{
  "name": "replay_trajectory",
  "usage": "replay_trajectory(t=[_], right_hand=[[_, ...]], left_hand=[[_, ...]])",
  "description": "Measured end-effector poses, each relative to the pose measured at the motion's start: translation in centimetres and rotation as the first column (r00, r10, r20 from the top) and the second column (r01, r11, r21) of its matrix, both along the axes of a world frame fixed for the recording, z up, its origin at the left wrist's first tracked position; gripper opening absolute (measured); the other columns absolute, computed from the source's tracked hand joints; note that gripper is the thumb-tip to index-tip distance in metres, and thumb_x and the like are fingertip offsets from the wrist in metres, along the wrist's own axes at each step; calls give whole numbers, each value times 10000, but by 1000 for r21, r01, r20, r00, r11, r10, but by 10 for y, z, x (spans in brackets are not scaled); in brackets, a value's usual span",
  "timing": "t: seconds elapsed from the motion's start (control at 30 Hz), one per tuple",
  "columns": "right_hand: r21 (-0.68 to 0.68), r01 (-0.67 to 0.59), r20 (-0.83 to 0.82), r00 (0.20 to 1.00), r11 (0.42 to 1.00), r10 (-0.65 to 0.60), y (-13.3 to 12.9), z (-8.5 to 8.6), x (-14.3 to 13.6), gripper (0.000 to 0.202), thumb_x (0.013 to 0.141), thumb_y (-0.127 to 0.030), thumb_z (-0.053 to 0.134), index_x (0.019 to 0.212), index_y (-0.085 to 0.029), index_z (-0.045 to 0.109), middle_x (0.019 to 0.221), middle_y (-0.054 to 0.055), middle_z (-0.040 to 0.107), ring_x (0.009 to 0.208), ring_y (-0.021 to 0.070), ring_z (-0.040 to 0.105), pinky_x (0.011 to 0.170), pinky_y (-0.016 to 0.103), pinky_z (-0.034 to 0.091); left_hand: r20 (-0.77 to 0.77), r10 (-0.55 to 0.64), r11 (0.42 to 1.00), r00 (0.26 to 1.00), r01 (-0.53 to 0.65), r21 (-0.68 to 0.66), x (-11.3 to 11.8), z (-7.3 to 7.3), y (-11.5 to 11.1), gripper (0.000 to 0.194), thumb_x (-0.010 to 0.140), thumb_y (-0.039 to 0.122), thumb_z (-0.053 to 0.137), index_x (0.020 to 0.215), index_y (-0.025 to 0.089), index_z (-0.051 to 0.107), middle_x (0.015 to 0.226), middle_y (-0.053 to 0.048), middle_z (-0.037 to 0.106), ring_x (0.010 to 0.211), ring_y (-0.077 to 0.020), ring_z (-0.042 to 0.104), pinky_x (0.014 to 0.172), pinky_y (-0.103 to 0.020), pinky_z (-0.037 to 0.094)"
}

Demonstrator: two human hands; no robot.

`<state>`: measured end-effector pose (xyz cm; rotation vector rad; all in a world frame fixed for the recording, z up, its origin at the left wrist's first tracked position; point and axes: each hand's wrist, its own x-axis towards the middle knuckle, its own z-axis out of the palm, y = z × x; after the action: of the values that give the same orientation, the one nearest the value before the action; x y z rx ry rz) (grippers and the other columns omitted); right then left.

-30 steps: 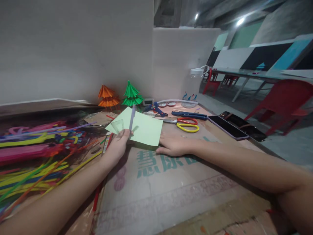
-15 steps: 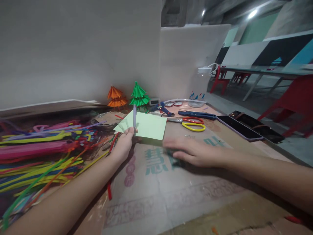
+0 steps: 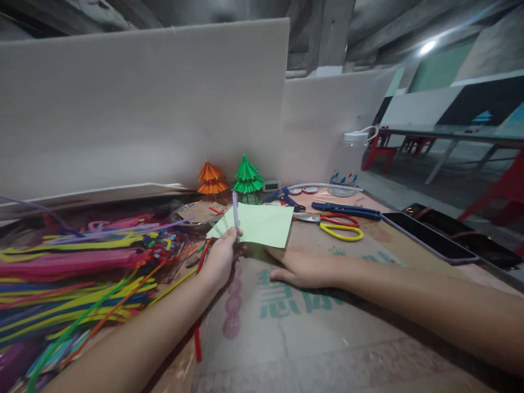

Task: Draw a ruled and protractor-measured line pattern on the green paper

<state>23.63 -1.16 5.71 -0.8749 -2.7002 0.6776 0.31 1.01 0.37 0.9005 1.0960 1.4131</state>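
My left hand (image 3: pixel 222 256) is closed around a lilac pen (image 3: pixel 235 208), which stands upright from its grip. A clear strip like a ruler (image 3: pixel 218 225) sticks out beside the pen. Behind these fingers lies a light green sheet of paper (image 3: pixel 268 222), apparently pinched with them. My right hand (image 3: pixel 305 267) is just below the paper's near edge, palm down, thumb apart. Its fingertips reach under the sheet and are partly hidden. Past the paper stand a green paper-like tree (image 3: pixel 248 177) and an orange one (image 3: pixel 211 177).
Bundles of coloured pipe cleaners (image 3: pixel 77 259) cover the left side. Scissors (image 3: pixel 340 230), a blue glue gun (image 3: pixel 290 197), a navy-handled tool (image 3: pixel 347 209), a phone (image 3: pixel 429 236) and a clear bottle (image 3: pixel 347 161) lie or stand at the right. White boards (image 3: pixel 143 109) close off the back.
My right hand has moved left, and its fingers now reach under the paper's near edge. The whole view has tilted up, so things appear lower and further right.
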Motion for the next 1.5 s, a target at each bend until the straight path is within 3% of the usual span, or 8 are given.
replay_trajectory(t=[0.13,0.3,0.47,0.6,0.83,1.03,1.2,1.5], right_hand=[[-133,-287,-40,958,949,284,-19,-11,-34,765,985,-591,636,1547,-77,549,1654,235,467,1569,347,404,1310,471,290],[-739,-471,-413,881,482,229,-75,-17,-15,974,781,-932,593,1141,-47,786,1106,184,813,1095,269,784,952,275,604],[-307,232,-196,934,923,-300,-38,-3,61,706,1050,-707,372,1258,-144,743,1250,206,781,1173,295,759,1047,476,600],[-103,408,-116,901,907,-419,-11,-3,105,798,968,-656,589,1583,-154,513,1744,222,298,1643,444,154,1291,726,105],[-407,-223,-45,973,886,224,-70,3,91,787,937,-834,494,1135,-152,834,1267,171,785,1283,307,711,1027,365,592],[-151,-13,-29,1000,988,8,-83,2,56,764,975,-630,638,1562,-147,560,1671,248,426,1602,371,333,1303,620,199],[-542,-524,-337,852,657,402,-116,-13,47,775,920,-824,540,1177,-144,809,1186,160,815,1175,285,763,1031,325,572],[-96,-92,45,994,991,97,-96,1,51,755,998,-495,666,1602,-80,484,1693,270,360,1622,378,280,1319,598,202]], left_hand=[[24,3,1000,1000,-2,-18,-1,0,1,337,1037,399,681,1279,167,655,1237,-94,689,1014,-230,708,859,-423,630],[34,17,999,999,-16,-33,-3,-1,3,337,1035,392,683,1286,168,652,1247,-95,686,1023,-233,707,865,-427,630],[28,24,999,999,-23,-28,-1,-1,2,340,1033,386,687,1293,170,652,1274,-100,678,1055,-242,702,887,-440,626],[13,12,999,1000,-11,-34,0,-1,2,341,1032,387,688,1293,170,652,1273,-99,679,1055,-243,702,889,-442,625],[-16,13,1000,1000,-13,-17,-2,-2,1,335,1034,392,684,1282,168,655,1253,-96,684,1032,-235,705,872,-430,627],[-52,17,1000,999,-17,-2,1,-2,0,334,1035,395,683,1279,168,656,1250,-95,685,1031,-235,705,871,-429,628],[-81,2,1000,997,-2,-2,0,-4,0,315,1036,391,683,1253,163,662,1203,-85,695,976,-217,710,831,-402,632],[-129,-8,1000,992,8,-8,-3,-7,1,301,1042,406,673,1212,158,671,1137,-70,703,912,-197,707,787,-372,629]])
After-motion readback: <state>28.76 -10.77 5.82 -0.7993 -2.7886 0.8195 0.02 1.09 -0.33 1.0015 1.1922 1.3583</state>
